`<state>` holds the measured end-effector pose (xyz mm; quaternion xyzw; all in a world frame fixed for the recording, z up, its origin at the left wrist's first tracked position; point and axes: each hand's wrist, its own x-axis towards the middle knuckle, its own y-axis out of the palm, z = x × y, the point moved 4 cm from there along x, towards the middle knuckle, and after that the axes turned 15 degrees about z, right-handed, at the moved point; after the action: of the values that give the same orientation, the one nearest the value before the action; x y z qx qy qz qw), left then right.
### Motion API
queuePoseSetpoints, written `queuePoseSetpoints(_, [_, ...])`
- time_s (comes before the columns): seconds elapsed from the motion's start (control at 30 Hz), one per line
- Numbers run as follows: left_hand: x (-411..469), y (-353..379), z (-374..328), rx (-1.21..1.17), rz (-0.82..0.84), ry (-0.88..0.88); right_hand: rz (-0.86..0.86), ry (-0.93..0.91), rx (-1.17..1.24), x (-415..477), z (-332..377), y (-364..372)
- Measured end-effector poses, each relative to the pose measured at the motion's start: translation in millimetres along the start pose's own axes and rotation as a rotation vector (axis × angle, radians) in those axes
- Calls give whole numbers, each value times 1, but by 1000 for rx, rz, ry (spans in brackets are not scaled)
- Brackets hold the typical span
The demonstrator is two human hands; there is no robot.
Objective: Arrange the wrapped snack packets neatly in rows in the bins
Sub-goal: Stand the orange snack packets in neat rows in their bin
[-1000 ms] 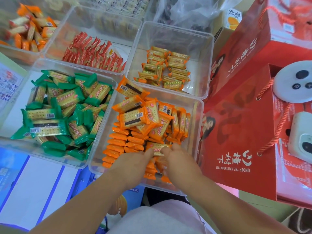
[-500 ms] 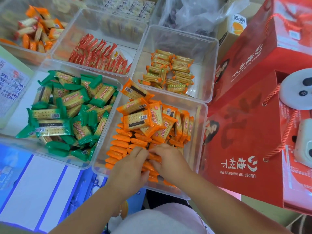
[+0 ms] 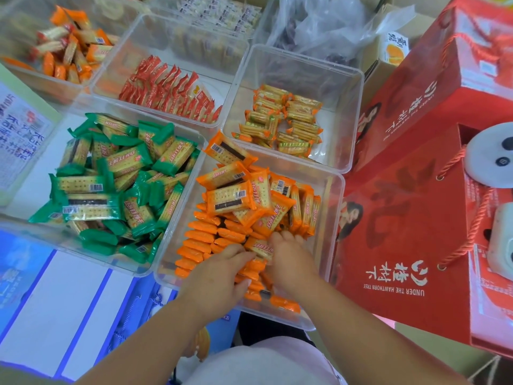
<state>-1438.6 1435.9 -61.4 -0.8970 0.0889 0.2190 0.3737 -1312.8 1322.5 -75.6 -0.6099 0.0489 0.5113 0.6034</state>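
Where the fingertips meet: the left fingers (image 3: 238,252) lie close together, tips against the near edge of a loose orange packet (image 3: 259,247). The right fingers (image 3: 280,238) curl down over its other end, so it sits held between both hands. Whether the left thumb clamps anything, I cannot tell.
Hands: left hand (image 3: 219,273) and right hand (image 3: 293,263) both reach inside the near clear bin (image 3: 334,218), over its middle.
Task's things: orange cracker packets (image 3: 205,237) stand on edge in rows along that bin's left side, and others lie heaped at its back.
Handling: probably light, with slick, crinkly film; the cracker inside is likely stiff but brittle. Best taken by the long edges, not squeezed flat.
Beside the bin: green packets (image 3: 111,184) in the bin to its left, a red gift bag (image 3: 402,218) to its right.
Change: half a second ago the hands worked nearer the bin's front wall. Now they sit deeper in, with the loose packet label-up between them.
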Motion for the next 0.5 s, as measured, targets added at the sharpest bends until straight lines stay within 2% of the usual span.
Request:
queuePoseSetpoints(0.1, [0, 0, 0, 10, 6, 8, -35, 15, -68, 1, 3, -2])
queuePoseSetpoints(0.23, [-1, 1, 1, 26, 7, 2, -76, 28, 2, -12, 4, -15])
queuePoseSetpoints(0.37, [-1, 2, 0, 51, -6, 7, -268, -58, -237, -48, 10, -34])
queuePoseSetpoints(0.43, [-1, 3, 1, 59, -9, 16, -280, -75, -369, -64, 10, -36])
queuePoseSetpoints(0.5, [0, 4, 2, 58, -3, 20, -217, -49, -463, -71, 7, -34])
